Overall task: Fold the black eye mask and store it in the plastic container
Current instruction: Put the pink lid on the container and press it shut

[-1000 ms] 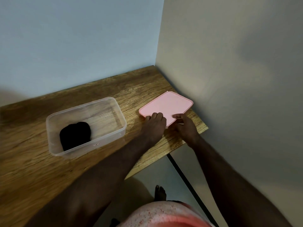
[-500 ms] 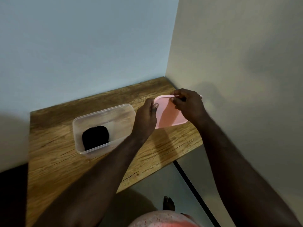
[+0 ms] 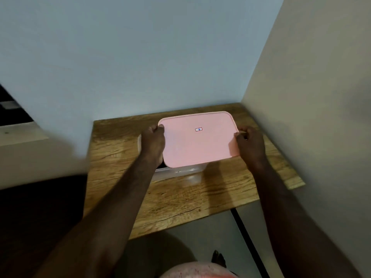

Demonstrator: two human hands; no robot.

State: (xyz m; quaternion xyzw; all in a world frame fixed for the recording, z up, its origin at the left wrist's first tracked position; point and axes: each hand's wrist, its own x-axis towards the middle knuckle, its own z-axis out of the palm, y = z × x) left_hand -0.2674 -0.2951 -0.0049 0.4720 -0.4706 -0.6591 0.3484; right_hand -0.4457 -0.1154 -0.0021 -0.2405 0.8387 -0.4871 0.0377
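A pink rectangular lid [image 3: 197,140] with a small sticker hangs just above the clear plastic container [image 3: 180,172], covering most of it. My left hand [image 3: 153,142] grips the lid's left edge and my right hand [image 3: 250,144] grips its right edge. Only the container's near wall and front corner show under the lid. A dark sliver at the container's near left rim may be the black eye mask [image 3: 161,167]; the rest of it is hidden.
The container stands on a small wooden table [image 3: 180,199] set in a corner, with a blue wall behind and a beige wall close on the right. The table's near edge drops to the floor, where a black leg [image 3: 247,237] and a foot show.
Both hands lifted the pink lid off the table at the right and carried it left over the container. The eye mask, visible inside before, is now covered.
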